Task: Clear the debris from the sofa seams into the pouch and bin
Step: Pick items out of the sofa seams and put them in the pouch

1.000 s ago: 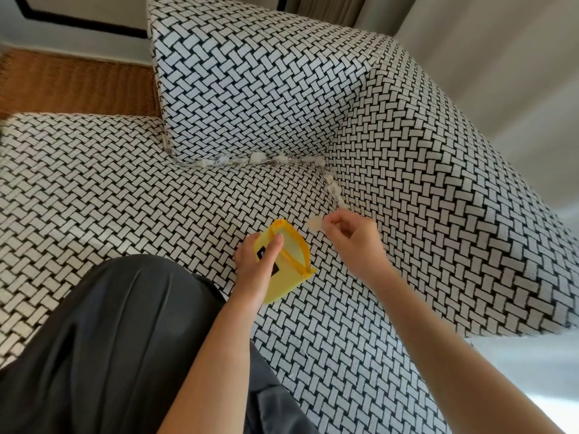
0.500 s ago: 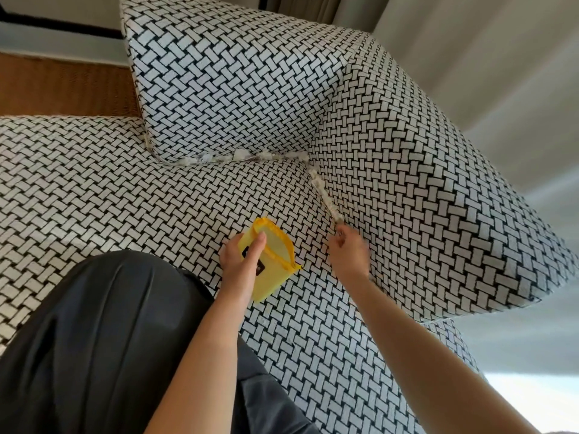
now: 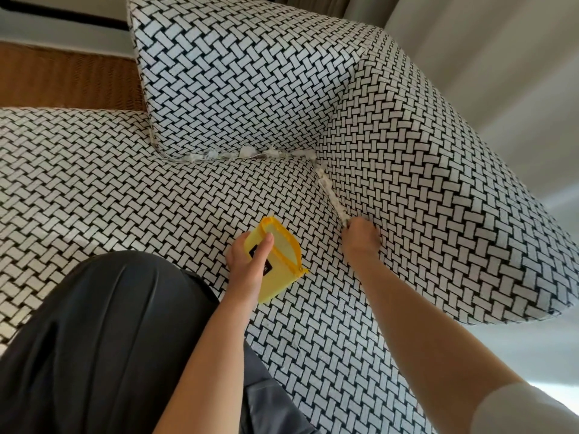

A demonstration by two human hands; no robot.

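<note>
Two seams hold the debris [image 3: 247, 152]. White, crumpled, fluffy scraps line the crease under the back cushion [image 3: 235, 73] at the frame's centre. A thinner strip of it runs down the crease between the seat [image 3: 94, 183] and the side cushion [image 3: 423, 183] on the right. All three sofa parts wear the same cloth, a coarse white basket-weave of small rectangles outlined in black. The cushions are blocky with rounded, piped edges.

The pouch [image 3: 280, 270] is bright yellow, flat and roughly rectangular, with a pale mesh-like inner face showing at its gaping mouth. A zip [image 3: 302, 270] edges the mouth and a small black label [image 3: 254, 252] sits on the near side. It hangs just above the seat at lower centre, tilted with its mouth towards the upper right.

The left hand [image 3: 247, 264] grips the pouch, with the thumb laid across the labelled face and the fingers wrapped behind it. The right hand [image 3: 360, 238] is at the near end of the side seam, knuckles up and fingers curled down into the crease. Its tips touch the last white scrap there, but they are hidden, so I cannot tell whether they pinch it. The hand is near the pouch mouth but apart from it.

Smooth, dark grey, pleated trousers [image 3: 94, 339] fill the lower left. A brown wicker [image 3: 69, 79] surface lies at upper left beyond the seat. A white sleeve [image 3: 517, 408] shows at lower right.
</note>
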